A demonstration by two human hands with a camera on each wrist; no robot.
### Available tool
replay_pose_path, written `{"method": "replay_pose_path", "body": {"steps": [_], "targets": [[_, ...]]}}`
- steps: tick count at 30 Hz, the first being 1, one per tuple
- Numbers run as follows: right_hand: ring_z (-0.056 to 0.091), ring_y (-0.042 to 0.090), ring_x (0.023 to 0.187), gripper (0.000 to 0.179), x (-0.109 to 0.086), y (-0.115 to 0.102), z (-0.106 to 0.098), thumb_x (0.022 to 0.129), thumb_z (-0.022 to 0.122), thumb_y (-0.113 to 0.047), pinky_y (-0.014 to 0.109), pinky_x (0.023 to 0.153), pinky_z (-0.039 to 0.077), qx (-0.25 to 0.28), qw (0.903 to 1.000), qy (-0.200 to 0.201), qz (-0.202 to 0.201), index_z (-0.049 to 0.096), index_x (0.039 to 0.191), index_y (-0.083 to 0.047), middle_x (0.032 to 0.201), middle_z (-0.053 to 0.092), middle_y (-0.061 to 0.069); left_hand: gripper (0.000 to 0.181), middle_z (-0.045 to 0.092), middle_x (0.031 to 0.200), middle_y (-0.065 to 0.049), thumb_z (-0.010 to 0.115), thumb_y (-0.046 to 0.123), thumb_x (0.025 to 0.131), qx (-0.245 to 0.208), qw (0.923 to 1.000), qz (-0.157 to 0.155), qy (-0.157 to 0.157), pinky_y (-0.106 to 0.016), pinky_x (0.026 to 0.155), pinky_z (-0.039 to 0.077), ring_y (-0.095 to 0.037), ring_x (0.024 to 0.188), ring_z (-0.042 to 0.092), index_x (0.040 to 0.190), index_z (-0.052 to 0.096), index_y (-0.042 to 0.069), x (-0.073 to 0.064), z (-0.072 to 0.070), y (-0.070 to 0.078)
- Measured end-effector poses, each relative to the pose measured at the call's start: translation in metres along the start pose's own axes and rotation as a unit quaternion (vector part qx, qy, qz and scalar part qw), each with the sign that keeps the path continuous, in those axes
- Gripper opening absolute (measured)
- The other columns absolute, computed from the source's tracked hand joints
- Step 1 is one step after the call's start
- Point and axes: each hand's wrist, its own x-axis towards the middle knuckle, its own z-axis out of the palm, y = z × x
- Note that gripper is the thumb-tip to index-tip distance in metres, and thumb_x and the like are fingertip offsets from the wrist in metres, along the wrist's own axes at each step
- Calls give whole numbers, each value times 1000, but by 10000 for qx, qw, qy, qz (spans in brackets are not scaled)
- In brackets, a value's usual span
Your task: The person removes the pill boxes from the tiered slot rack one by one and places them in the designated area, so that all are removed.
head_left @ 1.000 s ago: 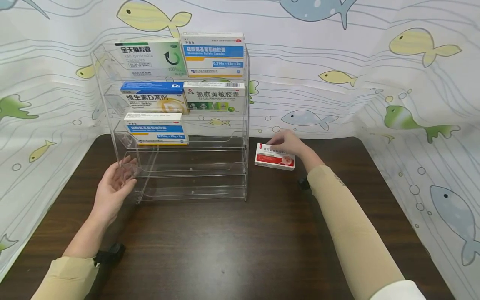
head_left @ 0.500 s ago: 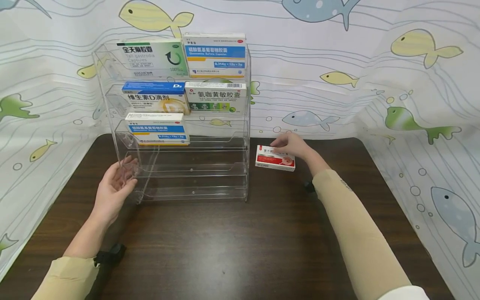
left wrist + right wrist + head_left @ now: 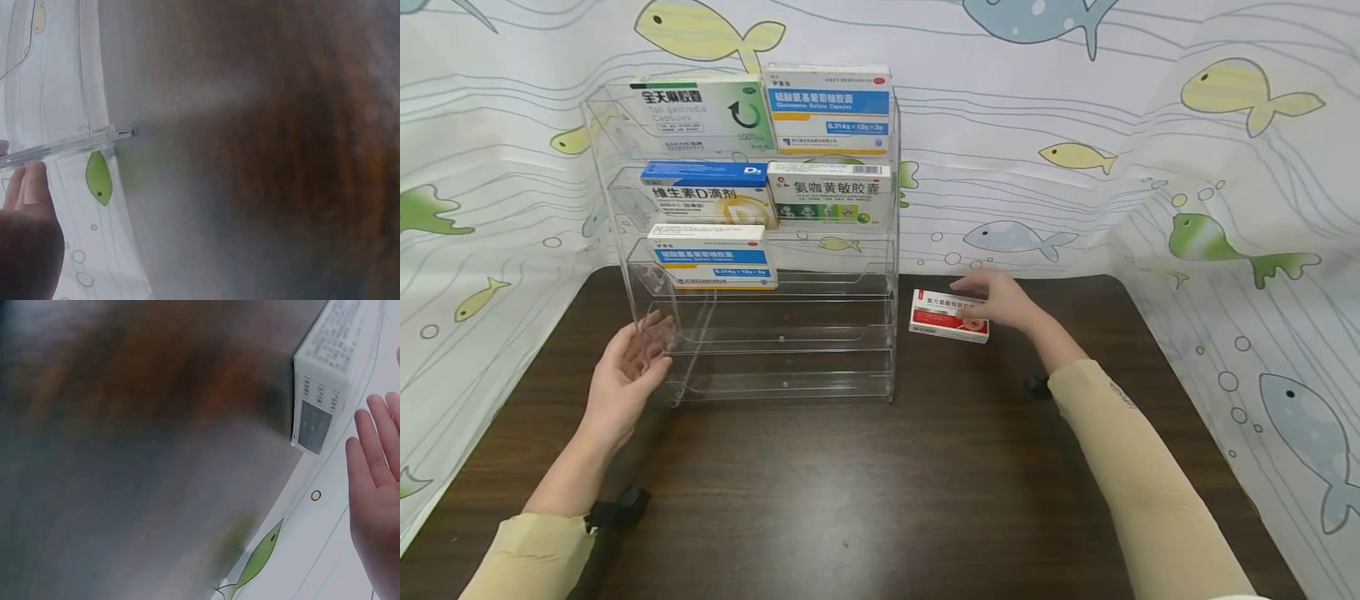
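A white-and-red medicine box (image 3: 931, 317) stands on the dark table to the right of a clear acrylic display rack (image 3: 782, 340). My right hand (image 3: 1006, 304) is at the box's right end, fingers extended and overlapping it in the head view. In the right wrist view, a gap shows between the fingertips (image 3: 353, 450) and the printed side of the medicine box (image 3: 320, 394). At the rack's lower left, my left hand (image 3: 625, 375) holds the side panel, fingers along its outer face and thumb toward the front. The left wrist view shows those fingers (image 3: 37, 187) against the panel edge.
The rack's top tier bears a green-and-white box (image 3: 700, 117) and a blue-and-white box (image 3: 829, 112). Below are a vitamin D box (image 3: 706, 196), a white-and-green box (image 3: 831, 196) and another blue-and-white box (image 3: 711, 258). A fish-patterned curtain (image 3: 985, 192) encloses the table.
My right hand has let go of the red-and-white box and drawn slightly right and down, its fingers loosening. The box is set on the table. My left hand stays at the rack.
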Motion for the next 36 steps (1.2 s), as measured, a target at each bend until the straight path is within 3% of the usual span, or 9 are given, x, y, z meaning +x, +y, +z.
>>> {"method": "replay_pose_path", "body": {"steps": [5,11,23,30,36], "targets": [[56,36,137,63,-7,-1,6,90,85,-19,56,115,48,-169,9996,-198,67,62,147,-8,152,60,17,60,59,142,18,53,-18,100,-279,9996,78,29,-5,102,44,7,129,56,156,43,1,0,-1,-1],[58,35,130,65,-7,0,12,88,86,-14,53,112,50,-313,9993,-173,-141,60,148,-5,151,60,19,61,60,142,18,52,-19,100,-446,9989,129,1,-5,102,44,7,129,57,156,44,5,0,-2,-1],[56,34,131,67,-1,-1,13,89,85,-11,52,115,50,-108,9994,-285,-144,58,150,-4,154,57,19,61,59,141,19,54,-18,100,-271,9996,31,42,-4,101,44,9,128,56,156,44,5,0,-2,-1],[55,34,129,67,5,-3,13,88,85,-12,51,113,49,-289,9989,-318,-181,59,150,-6,154,58,18,61,58,141,20,55,-16,100,-96,9999,-27,60,-4,101,43,10,128,56,156,43,3,-1,-1,-2],[54,34,133,68,6,-4,12,89,85,-13,54,116,48,-341,9986,-352,-174,58,151,-7,156,56,18,60,59,141,19,54,-17,100,-203,9998,17,30,-4,102,44,9,129,56,156,44,4,0,0,-3]]}}
